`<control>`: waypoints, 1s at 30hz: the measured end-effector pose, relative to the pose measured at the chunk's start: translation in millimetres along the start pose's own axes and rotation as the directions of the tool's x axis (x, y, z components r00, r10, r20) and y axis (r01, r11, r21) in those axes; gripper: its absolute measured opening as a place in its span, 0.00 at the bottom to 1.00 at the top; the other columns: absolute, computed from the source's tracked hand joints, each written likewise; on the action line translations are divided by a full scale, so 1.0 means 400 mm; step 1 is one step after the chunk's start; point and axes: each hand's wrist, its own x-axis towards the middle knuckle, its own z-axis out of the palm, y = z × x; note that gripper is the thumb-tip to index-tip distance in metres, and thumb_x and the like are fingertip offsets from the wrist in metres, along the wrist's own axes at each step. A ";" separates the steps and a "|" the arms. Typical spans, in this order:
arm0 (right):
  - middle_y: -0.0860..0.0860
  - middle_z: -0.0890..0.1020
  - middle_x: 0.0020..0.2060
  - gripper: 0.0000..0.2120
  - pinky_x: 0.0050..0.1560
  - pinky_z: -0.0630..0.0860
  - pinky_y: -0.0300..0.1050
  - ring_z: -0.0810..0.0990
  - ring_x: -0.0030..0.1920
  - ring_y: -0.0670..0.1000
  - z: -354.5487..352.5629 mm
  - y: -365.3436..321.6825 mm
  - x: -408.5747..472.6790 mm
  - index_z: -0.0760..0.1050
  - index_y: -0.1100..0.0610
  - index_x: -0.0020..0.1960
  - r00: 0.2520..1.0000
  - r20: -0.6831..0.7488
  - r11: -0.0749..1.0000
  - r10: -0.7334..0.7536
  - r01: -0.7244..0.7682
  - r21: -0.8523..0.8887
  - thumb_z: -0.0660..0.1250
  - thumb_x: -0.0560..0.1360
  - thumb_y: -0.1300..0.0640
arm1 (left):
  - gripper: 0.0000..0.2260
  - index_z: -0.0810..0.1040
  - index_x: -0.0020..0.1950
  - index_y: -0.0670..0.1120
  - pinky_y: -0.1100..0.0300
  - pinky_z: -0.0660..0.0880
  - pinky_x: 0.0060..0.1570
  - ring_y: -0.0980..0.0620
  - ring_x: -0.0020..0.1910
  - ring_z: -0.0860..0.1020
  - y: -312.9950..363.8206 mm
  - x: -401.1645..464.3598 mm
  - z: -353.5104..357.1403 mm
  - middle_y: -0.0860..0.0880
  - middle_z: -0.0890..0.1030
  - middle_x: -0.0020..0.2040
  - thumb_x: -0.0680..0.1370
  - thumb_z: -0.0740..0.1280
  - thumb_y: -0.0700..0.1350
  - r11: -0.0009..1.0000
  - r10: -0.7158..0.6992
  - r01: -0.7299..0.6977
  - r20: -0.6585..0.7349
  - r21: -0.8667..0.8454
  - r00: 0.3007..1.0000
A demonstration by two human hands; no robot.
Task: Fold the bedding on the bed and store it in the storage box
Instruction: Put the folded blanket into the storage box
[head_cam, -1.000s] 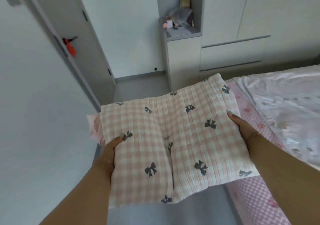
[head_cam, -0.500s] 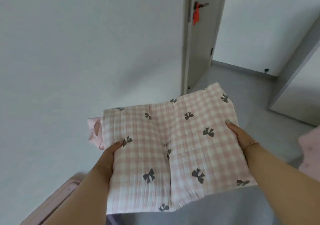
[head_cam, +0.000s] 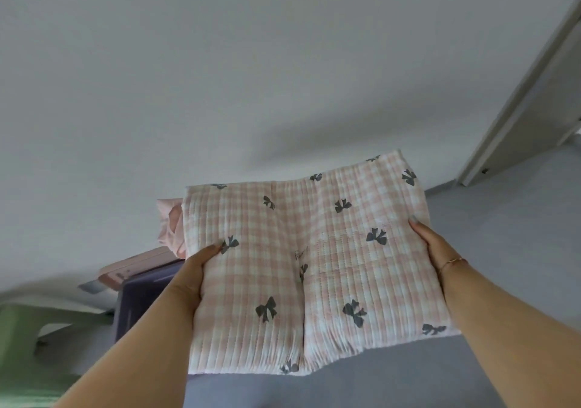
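Far left, bottom of frame: green object (head_cam: 22, 341), blurred, can't tell what it is; just right of it a purple box (head_cam: 141, 294) with a pink lid or panel (head_cam: 138, 264) leaning at its upper-left edge, both partly hidden behind the left forearm; can't tell if the box holds anything.

Left hand (head_cam: 195, 272) at centre-left, thumb lying on top of the quilt (head_cam: 311, 260), remaining fingers hidden under the fabric; reads as grasping the quilt's left edge, thumb above and fingers below.

Quilt fills the centre of frame; folded into a thick rectangle, pink-and-white check with dark grey bows; held up in the air between both hands, roughly level, a crease running down its middle; plain pink fabric (head_cam: 171, 225) sticks out at its upper-left corner, looks like an inner layer of the same bundle; quilt is above the grey floor (head_cam: 503, 250), right of the box and not in it.

Right hand (head_cam: 430, 244) at centre-right, thumb on top of the quilt's right edge, other fingers out of sight beneath; grasping the quilt likewise; thin bracelet (head_cam: 452, 261) on that wrist.

Upper frame: plain white wall (head_cam: 220, 61); far right, a white door frame (head_cam: 531, 93) running diagonally down to the floor.
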 end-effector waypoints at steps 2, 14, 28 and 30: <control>0.58 0.85 0.46 0.22 0.47 0.78 0.51 0.82 0.49 0.59 0.071 0.018 0.012 0.78 0.53 0.56 1.000 0.020 1.000 0.013 -0.013 -0.026 0.65 0.72 0.38 | 0.27 0.67 0.70 0.41 0.49 0.79 0.31 0.39 0.43 0.80 0.002 0.006 -0.070 0.38 0.81 0.47 0.75 0.69 0.49 1.000 -0.015 0.014 -0.048 -0.022 0.999; 0.59 0.83 0.52 0.27 0.49 0.78 0.53 0.81 0.51 0.60 0.590 0.280 0.108 0.77 0.55 0.60 0.994 0.043 0.994 0.104 -0.103 -0.031 0.67 0.69 0.39 | 0.10 0.74 0.54 0.44 0.52 0.80 0.28 0.41 0.41 0.80 0.104 0.145 -0.599 0.41 0.83 0.42 0.77 0.67 0.47 0.999 -0.037 0.036 -0.094 -0.016 0.995; 0.60 0.85 0.45 0.16 0.52 0.78 0.58 0.83 0.46 0.62 0.872 0.545 0.323 0.79 0.60 0.54 0.980 -0.040 0.967 0.194 -0.198 -0.158 0.72 0.71 0.51 | 0.14 0.75 0.54 0.44 0.39 0.79 0.47 0.36 0.47 0.82 -0.077 0.413 -0.889 0.37 0.82 0.49 0.72 0.75 0.43 0.981 -0.178 0.194 -0.330 0.015 0.927; 0.59 0.84 0.46 0.13 0.55 0.77 0.60 0.83 0.47 0.61 0.887 0.570 0.361 0.78 0.59 0.54 0.982 -0.040 0.967 0.182 -0.186 -0.176 0.71 0.72 0.54 | 0.10 0.76 0.51 0.42 0.41 0.78 0.47 0.37 0.46 0.81 -0.111 0.451 -0.897 0.37 0.82 0.48 0.73 0.74 0.40 0.980 -0.186 0.198 -0.347 -0.001 0.919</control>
